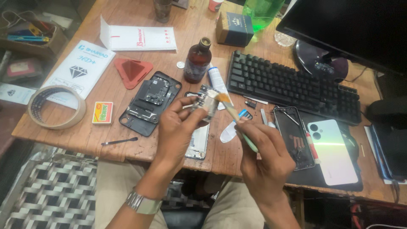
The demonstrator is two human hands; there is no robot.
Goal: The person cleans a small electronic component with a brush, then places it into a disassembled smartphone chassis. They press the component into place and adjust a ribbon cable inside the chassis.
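Small circuit part brushed above the surface [127,146].
The part [205,103] is clamped in the left hand [178,127] grip; a green-handled brush [237,121] is pinched in the right hand [265,157], bristles touching the part.

Worn matt wooden table [127,140], glossy brown glass bottle [196,62], shiny metal watch band [142,202], pearly phone back [333,151]

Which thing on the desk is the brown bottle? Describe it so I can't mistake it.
Start at the black keyboard on the wooden desk. Just off its left end stands the brown bottle, upright, above the opened phone shell and beside a white tube. It is the only dark amber glass bottle with a brass-coloured cap; the other bottle, farther back, is green.
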